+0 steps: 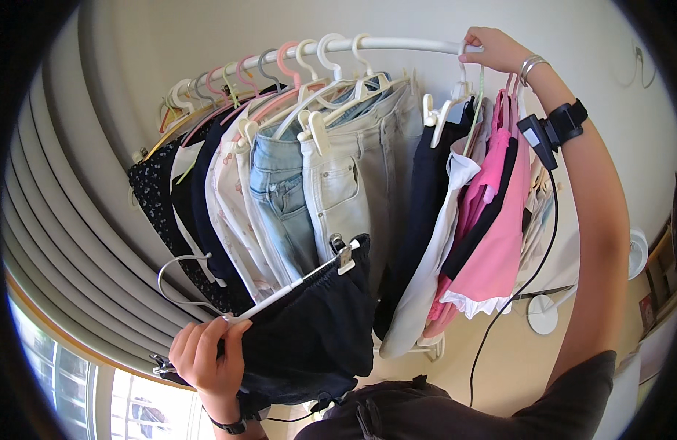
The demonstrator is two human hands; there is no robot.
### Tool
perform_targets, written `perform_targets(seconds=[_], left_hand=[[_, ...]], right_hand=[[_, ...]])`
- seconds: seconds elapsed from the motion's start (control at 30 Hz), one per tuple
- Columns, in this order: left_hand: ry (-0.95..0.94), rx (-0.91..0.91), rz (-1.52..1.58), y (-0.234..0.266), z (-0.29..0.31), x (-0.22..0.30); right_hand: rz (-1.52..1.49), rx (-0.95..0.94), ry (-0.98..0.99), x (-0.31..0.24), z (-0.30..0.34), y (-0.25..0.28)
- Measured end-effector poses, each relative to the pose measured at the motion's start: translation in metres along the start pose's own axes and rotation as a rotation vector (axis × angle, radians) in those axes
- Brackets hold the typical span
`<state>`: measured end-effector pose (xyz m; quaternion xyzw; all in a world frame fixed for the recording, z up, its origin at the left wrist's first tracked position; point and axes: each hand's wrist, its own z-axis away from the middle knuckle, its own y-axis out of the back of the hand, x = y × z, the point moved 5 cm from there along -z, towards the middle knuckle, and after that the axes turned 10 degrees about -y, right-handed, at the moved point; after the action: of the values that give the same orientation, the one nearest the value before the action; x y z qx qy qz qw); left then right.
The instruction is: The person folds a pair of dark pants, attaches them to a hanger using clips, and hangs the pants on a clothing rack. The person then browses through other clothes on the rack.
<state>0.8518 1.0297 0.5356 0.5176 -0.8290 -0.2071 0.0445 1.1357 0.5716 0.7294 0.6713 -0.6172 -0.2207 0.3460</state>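
Note:
My left hand, at the lower left, is closed round the bar of a white clip hanger. Its hook points up and to the left. A metal clip near the bar's far end grips a black garment with a gathered waistband, which hangs below the bar in front of the other clothes. Up at the right end of the white rail, my right hand has its fingers closed on the hook of another white hanger. Dark trousers hang just beneath that hanger.
Light jeans, pale grey trousers and several shirts crowd the rail on the left. Pink clothes hang at the right. A ribbed grey curtain borders the left side. A black cable runs down from my right wrist device.

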Motion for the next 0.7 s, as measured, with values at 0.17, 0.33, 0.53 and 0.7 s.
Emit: perform_targets(seconds=[0.17, 0.33, 0.53, 0.7], left_hand=[[0.041, -0.002, -0.040, 0.006, 0.005, 0.004], [0.085, -0.034, -0.078, 0.021, 0.012, 0.008], [0.123, -0.021, -0.155, 0.043, 0.026, 0.005], [0.163, -0.034, -0.221, 0.059, 0.036, -0.006]], right_hand=[[-0.049, -0.097, -0.070, -0.048, -0.018, -0.005], [-0.003, -0.087, -0.011, -0.083, -0.033, 0.000], [-0.107, -0.106, 0.038, -0.102, -0.048, -0.008], [-0.254, -0.137, 0.065, -0.153, -0.058, -0.019]])
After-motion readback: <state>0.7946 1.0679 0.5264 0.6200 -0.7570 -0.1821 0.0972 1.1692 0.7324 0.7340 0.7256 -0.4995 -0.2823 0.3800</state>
